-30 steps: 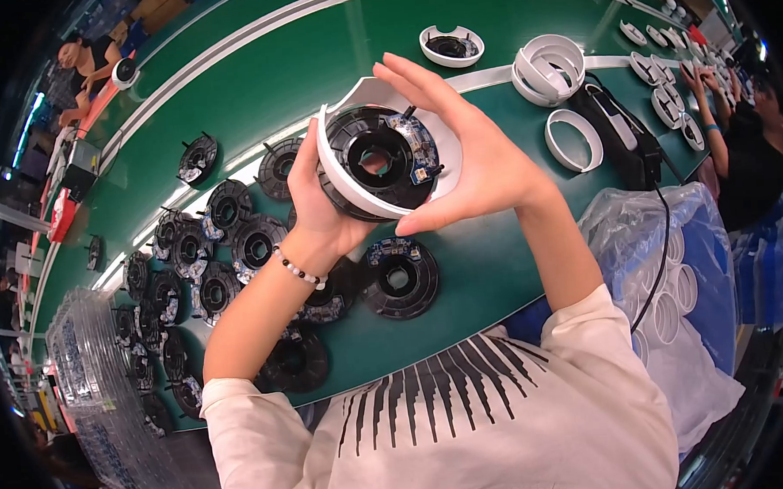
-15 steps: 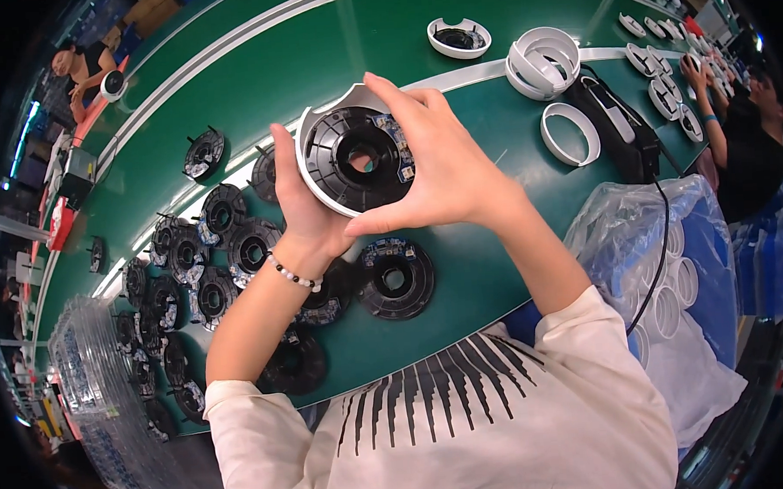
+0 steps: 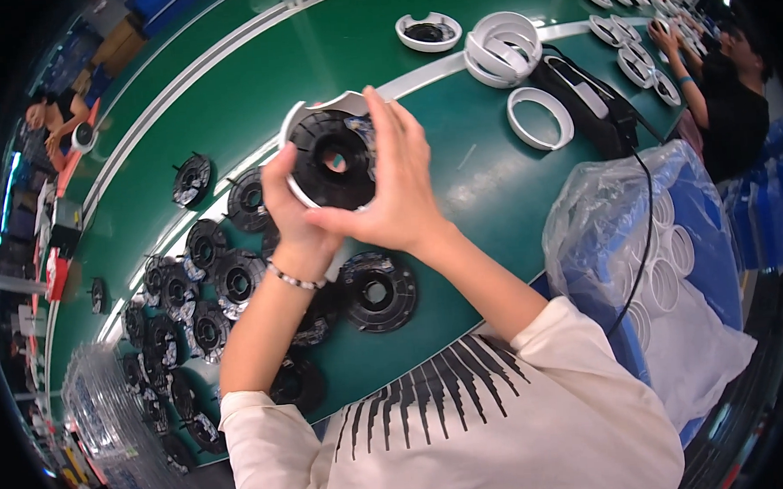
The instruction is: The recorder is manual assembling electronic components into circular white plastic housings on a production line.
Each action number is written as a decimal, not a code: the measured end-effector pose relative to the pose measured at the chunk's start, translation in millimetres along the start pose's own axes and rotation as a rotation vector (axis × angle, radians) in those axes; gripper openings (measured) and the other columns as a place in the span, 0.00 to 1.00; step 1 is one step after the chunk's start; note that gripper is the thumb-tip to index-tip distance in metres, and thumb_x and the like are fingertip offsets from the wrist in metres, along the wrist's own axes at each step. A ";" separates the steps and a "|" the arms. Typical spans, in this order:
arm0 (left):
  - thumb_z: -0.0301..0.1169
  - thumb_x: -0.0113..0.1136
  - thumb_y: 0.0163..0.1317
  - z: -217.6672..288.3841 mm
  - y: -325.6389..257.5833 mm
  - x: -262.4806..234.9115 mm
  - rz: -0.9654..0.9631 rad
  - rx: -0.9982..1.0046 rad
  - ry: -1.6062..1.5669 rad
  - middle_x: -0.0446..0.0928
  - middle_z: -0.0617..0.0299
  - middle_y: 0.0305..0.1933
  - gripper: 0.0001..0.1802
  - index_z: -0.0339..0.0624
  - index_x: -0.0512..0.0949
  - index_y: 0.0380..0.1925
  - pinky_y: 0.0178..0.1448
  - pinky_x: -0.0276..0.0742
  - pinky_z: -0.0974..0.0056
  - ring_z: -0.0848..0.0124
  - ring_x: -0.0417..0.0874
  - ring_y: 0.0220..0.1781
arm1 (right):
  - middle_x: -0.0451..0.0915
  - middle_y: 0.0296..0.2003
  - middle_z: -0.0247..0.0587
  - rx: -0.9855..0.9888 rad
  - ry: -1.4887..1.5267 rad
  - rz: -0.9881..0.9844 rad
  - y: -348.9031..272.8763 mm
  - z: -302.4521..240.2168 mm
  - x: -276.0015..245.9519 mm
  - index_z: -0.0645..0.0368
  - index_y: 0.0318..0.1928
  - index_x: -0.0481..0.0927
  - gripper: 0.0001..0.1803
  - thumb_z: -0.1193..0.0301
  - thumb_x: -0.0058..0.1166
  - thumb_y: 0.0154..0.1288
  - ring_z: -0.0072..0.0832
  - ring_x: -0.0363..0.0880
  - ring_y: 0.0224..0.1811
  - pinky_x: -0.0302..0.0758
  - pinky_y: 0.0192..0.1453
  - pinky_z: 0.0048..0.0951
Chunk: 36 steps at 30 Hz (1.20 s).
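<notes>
Both hands hold up a round assembly (image 3: 329,159): a black ribbed disc with a centre hole, seated in a white ring housing. My left hand (image 3: 288,210) grips its lower left edge, a bead bracelet on the wrist. My right hand (image 3: 397,187) wraps over its right side, fingers pointing up. The part is raised above the green work surface (image 3: 459,179). Another black disc (image 3: 376,291) lies flat just below my hands.
Several black discs (image 3: 195,290) lie spread at the left. White rings (image 3: 540,117), stacked white housings (image 3: 502,48) and a black tool (image 3: 583,102) with a cable sit at the far right. A blue bin lined with plastic (image 3: 667,257) holds white rings. Other people work at the far ends.
The assembly has moved left and a little up, and turned so its black ribbed face shows squarely; my right hand has shifted round to its right side.
</notes>
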<state>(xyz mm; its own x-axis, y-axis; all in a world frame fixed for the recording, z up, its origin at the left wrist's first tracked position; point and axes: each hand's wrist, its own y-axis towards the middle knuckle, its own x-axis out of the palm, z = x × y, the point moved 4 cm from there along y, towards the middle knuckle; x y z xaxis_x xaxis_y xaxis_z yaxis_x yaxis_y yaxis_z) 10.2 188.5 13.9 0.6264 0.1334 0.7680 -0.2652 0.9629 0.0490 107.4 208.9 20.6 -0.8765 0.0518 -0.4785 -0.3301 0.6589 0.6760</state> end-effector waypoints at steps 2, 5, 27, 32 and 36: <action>0.43 0.41 0.53 -5.6 18.2 -12.7 0.060 -0.075 0.016 0.71 0.54 0.45 0.24 0.37 0.66 0.45 0.53 0.67 0.61 0.65 0.72 0.47 | 0.52 0.57 0.57 -0.029 -0.016 -0.027 4.2 14.9 3.1 0.68 0.59 0.47 0.60 0.43 0.61 0.32 0.52 0.45 0.60 0.46 0.61 0.45; 0.39 0.37 0.56 -0.9 53.2 -52.1 0.108 -0.132 0.084 0.69 0.51 0.49 0.23 0.36 0.65 0.47 0.56 0.64 0.58 0.62 0.70 0.51 | 0.55 0.57 0.53 -0.085 0.039 0.032 10.8 47.8 3.3 0.64 0.56 0.56 0.47 0.49 0.60 0.40 0.47 0.49 0.60 0.49 0.61 0.42; 0.29 0.53 0.44 147.8 139.5 -172.2 0.574 0.535 1.980 0.74 0.49 0.39 0.15 0.38 0.74 0.36 0.49 0.69 0.60 0.56 0.73 0.44 | 0.76 0.27 0.43 0.192 -0.567 -0.052 -20.1 98.3 -98.6 0.61 0.27 0.77 0.08 0.81 0.54 0.41 0.38 0.72 0.29 0.69 0.34 0.34; 0.29 0.52 0.44 170.0 119.8 -232.3 0.830 0.032 2.044 0.73 0.50 0.41 0.23 0.40 0.65 0.45 0.50 0.68 0.54 0.52 0.72 0.46 | 0.75 0.26 0.44 0.167 -0.094 -0.189 -22.2 70.0 -74.1 0.64 0.26 0.75 0.11 0.86 0.54 0.36 0.36 0.75 0.26 0.71 0.28 0.27; 0.26 0.52 0.43 151.8 118.9 -231.8 0.770 -0.105 1.952 0.72 0.42 0.41 0.24 0.35 0.61 0.44 0.48 0.69 0.53 0.49 0.73 0.45 | 0.75 0.27 0.44 0.124 -0.084 -0.377 -28.3 76.1 -59.6 0.65 0.24 0.72 0.14 0.83 0.60 0.30 0.37 0.74 0.28 0.71 0.31 0.28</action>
<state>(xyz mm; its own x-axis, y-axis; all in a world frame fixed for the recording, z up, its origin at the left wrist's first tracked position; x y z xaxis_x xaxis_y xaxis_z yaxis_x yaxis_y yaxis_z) -277.8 236.4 -61.4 0.2276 0.3646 -0.9029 -0.7966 0.6030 0.0427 195.7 244.3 -12.7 -0.6687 -0.1530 -0.7276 -0.5738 0.7285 0.3742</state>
